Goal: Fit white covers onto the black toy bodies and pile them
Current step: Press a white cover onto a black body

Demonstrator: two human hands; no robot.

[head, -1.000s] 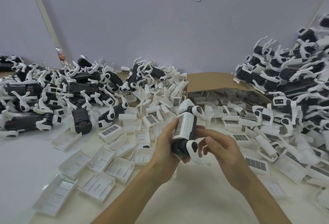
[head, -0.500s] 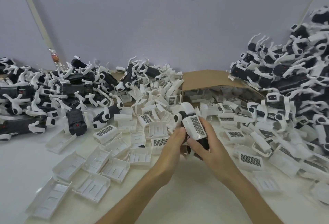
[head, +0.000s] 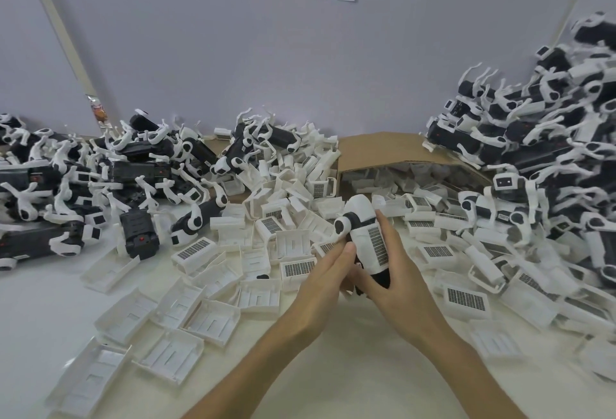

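A black toy body with a white cover (head: 368, 238) on it is held above the table's middle, tilted with its far end up. My right hand (head: 396, 275) grips it from the right and below, fingers wrapped round the lower black end. My left hand (head: 328, 272) touches its left side with straight fingers. Loose white covers (head: 213, 315) lie spread over the table in front and left of my hands. Uncovered black bodies with white legs (head: 140, 232) are heaped at the left.
A tall pile of covered toys (head: 533, 152) rises at the right against the wall. An open cardboard box (head: 383, 148) with white covers inside lies on its side behind my hands. The white table (head: 333, 368) shows bare near me.
The toy has turned from lying against my left palm to sitting in my right hand, grille side up, and shifted right. My left fingers have loosened from it.
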